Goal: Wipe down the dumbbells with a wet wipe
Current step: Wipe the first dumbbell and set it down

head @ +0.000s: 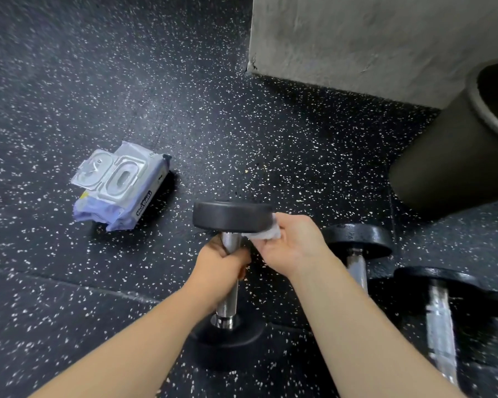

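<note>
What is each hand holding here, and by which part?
The left hand grips the upright dumbbell by its metal handle, near the top. The right hand pinches a bunched wet wipe against the upper head.

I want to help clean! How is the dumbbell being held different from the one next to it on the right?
The held dumbbell is gripped at its handle by the left hand; the next dumbbell is untouched. The right hand presses a wipe against the held one; nothing touches the other. Both stand on end, with black ends and metal handles.
</note>
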Action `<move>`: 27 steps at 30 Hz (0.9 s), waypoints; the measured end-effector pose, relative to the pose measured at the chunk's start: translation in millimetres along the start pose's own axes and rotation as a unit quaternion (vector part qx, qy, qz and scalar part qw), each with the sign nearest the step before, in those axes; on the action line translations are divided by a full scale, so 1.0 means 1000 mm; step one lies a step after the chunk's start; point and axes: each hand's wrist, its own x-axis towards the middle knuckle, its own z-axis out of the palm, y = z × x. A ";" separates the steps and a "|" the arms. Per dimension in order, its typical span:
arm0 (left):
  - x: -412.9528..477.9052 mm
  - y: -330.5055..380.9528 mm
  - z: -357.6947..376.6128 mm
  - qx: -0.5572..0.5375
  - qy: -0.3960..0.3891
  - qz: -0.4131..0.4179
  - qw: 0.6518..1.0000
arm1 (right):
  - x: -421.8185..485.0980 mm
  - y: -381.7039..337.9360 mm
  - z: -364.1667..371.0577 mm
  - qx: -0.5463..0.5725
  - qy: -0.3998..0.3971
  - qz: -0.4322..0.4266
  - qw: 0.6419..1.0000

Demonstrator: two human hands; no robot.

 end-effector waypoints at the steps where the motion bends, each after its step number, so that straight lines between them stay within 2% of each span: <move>1: 0.000 0.000 0.000 0.005 0.002 0.002 1.000 | 0.006 0.001 0.001 -0.008 0.009 0.005 1.000; 4: -0.003 0.001 0.000 0.021 -0.012 0.008 1.000 | 0.003 0.004 0.004 -0.016 0.026 0.008 0.999; 8: -0.001 -0.002 0.001 0.032 -0.024 0.003 0.999 | -0.011 0.005 -0.011 0.042 0.019 -0.027 0.999; 11: -0.002 -0.002 0.001 0.024 -0.050 0.004 0.998 | -0.021 0.002 -0.014 0.042 0.006 -0.023 0.999; 15: -0.005 0.003 0.004 0.025 -0.052 -0.005 0.998 | -0.007 -0.002 -0.008 0.036 0.029 -0.010 0.999; 19: -0.010 0.008 0.008 0.046 -0.021 -0.012 0.999 | -0.012 -0.006 -0.010 0.014 0.026 -0.010 1.000; 23: -0.020 0.007 0.019 0.181 0.080 0.033 0.980 | -0.009 -0.002 -0.011 0.023 0.034 -0.023 0.999; 27: -0.020 0.008 0.022 0.164 0.112 0.039 0.979 | -0.011 0.009 -0.009 0.070 0.065 -0.039 0.995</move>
